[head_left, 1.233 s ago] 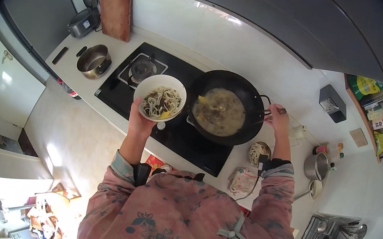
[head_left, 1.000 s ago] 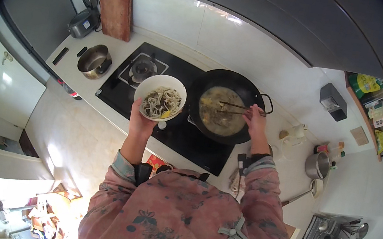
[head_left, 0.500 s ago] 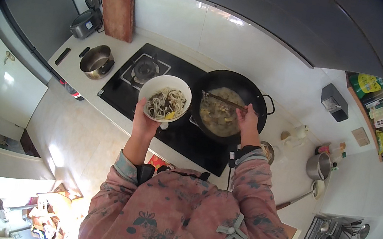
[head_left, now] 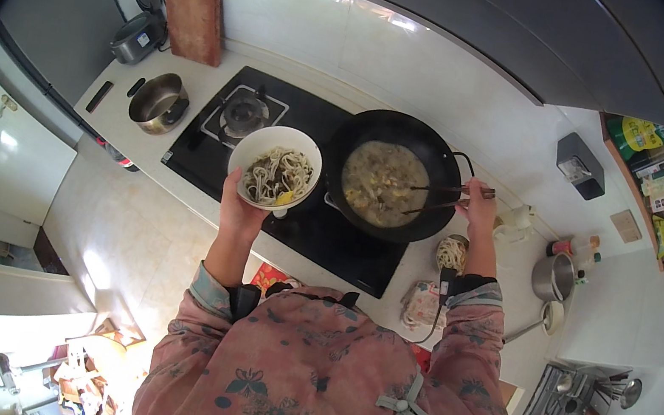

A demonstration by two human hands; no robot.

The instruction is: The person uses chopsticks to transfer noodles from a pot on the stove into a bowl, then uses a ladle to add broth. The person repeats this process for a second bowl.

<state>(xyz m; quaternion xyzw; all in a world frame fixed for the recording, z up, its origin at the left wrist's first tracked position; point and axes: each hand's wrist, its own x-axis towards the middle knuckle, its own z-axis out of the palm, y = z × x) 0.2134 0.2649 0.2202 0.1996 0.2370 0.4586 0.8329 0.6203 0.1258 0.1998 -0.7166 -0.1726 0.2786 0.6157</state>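
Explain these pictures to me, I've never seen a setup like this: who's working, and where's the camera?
There is no machine here: a person works bare-handed. A wide fisheye camera worn on the head looks down, so straight edges bend. The left grip holds a white bowl of noodles; the right grip holds chopsticks reaching over a black wok of cloudy soup. The wok sits on a black gas cooktop. Left of that, on the pale counter, stands a steel saucepan.
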